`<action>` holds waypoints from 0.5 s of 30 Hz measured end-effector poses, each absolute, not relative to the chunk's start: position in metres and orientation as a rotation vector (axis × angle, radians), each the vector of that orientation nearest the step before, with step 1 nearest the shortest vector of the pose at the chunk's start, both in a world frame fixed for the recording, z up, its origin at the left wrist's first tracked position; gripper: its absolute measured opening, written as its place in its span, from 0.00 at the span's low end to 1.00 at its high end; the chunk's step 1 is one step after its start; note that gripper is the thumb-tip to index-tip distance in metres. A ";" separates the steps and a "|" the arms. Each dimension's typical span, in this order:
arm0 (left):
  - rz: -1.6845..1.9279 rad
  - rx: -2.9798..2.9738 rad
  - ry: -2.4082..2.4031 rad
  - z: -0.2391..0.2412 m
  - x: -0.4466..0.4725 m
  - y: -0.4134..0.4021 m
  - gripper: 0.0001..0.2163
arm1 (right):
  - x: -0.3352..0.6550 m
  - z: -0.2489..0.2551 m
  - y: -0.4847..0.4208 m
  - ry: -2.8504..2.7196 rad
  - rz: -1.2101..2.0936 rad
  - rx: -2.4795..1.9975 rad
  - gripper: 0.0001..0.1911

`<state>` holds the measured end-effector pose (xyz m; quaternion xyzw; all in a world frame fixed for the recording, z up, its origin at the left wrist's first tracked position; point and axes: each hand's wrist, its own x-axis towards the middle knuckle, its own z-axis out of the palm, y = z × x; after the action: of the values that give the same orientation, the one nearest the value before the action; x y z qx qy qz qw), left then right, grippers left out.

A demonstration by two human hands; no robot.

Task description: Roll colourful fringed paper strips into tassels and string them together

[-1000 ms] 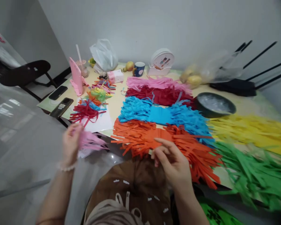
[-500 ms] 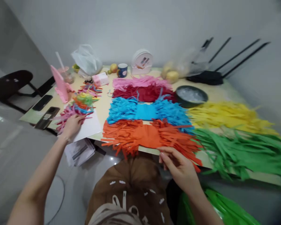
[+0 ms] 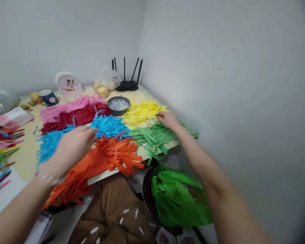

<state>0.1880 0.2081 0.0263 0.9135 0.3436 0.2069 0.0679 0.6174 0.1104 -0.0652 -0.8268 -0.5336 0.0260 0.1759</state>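
My left hand, slightly blurred, hangs over blue fringed paper and orange fringed paper. Its fingers are curled together, and whatever they may hold is hidden. Farther right, my right hand reaches to where yellow fringed paper meets green fringed paper. The fingertips of that hand are bent together at the yellow edge; I cannot make out what is between them. Behind the blue piece lie dark red fringed paper and pink fringed paper.
A dark bowl of clear pieces stands behind the blue paper. Along the wall are a mug, a pink-white holder, bagged fruit and a router. Below the table edge hangs a green plastic bag.
The view has swung right. My left hand has left the multicoloured strips at the left and is over the blue and orange paper. My right hand went from the orange edge to the yellow-green border.
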 end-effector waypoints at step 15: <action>0.039 2.961 0.563 -0.049 0.525 0.252 0.13 | 0.651 -0.101 0.170 -1.812 0.122 -2.390 0.15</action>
<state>0.5254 0.2520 -0.0491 0.9803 0.1864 0.0131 0.0638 0.6510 0.1696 -0.1009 -0.7943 -0.6021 0.0405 0.0700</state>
